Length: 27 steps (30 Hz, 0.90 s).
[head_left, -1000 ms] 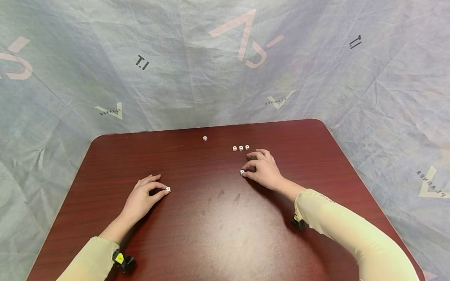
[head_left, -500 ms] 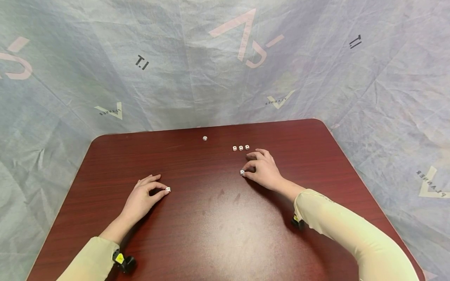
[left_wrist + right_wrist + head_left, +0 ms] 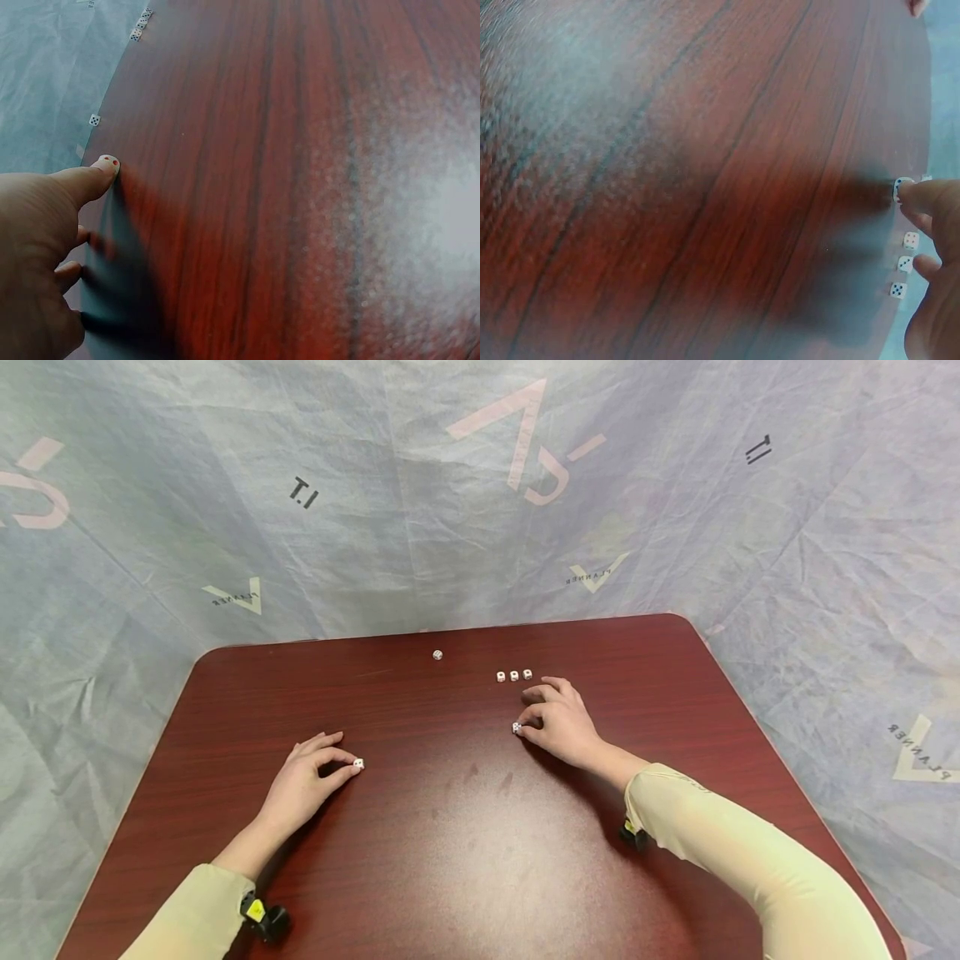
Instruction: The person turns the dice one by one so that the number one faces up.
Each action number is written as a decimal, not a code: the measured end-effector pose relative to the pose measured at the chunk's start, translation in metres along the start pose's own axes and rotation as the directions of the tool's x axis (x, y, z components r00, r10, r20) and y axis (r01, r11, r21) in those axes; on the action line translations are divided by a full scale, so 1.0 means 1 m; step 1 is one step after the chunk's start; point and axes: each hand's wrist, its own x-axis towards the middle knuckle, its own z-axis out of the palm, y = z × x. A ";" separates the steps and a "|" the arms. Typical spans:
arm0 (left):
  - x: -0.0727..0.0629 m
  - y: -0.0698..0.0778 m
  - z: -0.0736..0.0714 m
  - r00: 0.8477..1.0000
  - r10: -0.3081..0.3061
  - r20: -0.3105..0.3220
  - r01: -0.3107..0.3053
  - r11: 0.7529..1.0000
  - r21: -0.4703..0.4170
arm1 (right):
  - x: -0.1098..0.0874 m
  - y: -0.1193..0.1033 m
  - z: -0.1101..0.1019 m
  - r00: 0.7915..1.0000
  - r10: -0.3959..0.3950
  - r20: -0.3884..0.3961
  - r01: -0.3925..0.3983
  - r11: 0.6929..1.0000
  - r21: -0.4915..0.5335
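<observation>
Between thumb and index finger, my left hand (image 3: 303, 781) pinches a white die (image 3: 359, 764) over the left part of the table. Two red pips show on that die (image 3: 111, 162) in the left wrist view. My right hand (image 3: 564, 722), right of the middle, holds another white die (image 3: 517, 727) by thumb and index finger, its other fingers reaching forward. In the right wrist view the thumb covers part of this die (image 3: 900, 189). Just beyond the right fingertips, three white dice stand in a short row, the middle one (image 3: 513, 676) close to both neighbours.
A lone die (image 3: 437, 655) lies near the far edge of the dark red wooden table (image 3: 420, 827). Grey printed cloth (image 3: 360, 527) hangs behind the table and along both sides. Black wrist cameras, one (image 3: 270, 922) on the left, sit under the sleeves.
My right hand has shifted very slightly to the left, and its die has turned a little between the fingers. The left hand and the dice on the table stay where they were.
</observation>
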 end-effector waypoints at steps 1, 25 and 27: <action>0.000 0.000 0.000 1.000 0.002 -0.002 -0.002 1.000 0.002 | 0.000 0.000 0.001 1.000 -0.003 -0.003 0.002 1.000 -0.007; 0.000 0.001 0.000 1.000 0.003 0.001 -0.003 1.000 0.004 | 0.004 -0.010 -0.015 0.976 0.217 0.017 -0.189 0.807 0.560; 0.000 0.001 0.000 1.000 0.001 0.001 -0.001 1.000 0.003 | 0.005 -0.012 -0.015 0.974 0.226 0.012 -0.187 0.774 0.605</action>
